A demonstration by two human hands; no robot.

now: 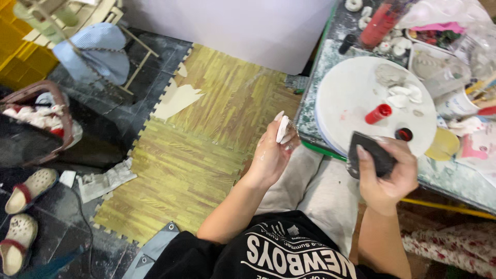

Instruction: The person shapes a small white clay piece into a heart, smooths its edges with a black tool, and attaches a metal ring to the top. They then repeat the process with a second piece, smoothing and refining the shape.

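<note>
White piece: a small, flat, pale clay piece [282, 129] is pinched at its lower edge between the fingertips of the left hand [271, 155], at frame centre, above the lap.
Handling: it looks light, thin and probably brittle; I would grip it gently by the edges, not across the flat.
Left hand: closed on the piece, skin smeared with pale residue, so likely slippery.
Right hand: the right hand [385, 173], lower right of centre, is clamped around a dark sanding pad [373, 153], thumb on top.
Hands: apart.
Round board: a white disc [351, 98] just above the right hand carries a red cap [378, 113] and clay scraps [400, 93].
Table: a spattered worktable [315, 98] lies at right.
Floor: a yellow foam mat [206, 144] lies at centre left.
</note>
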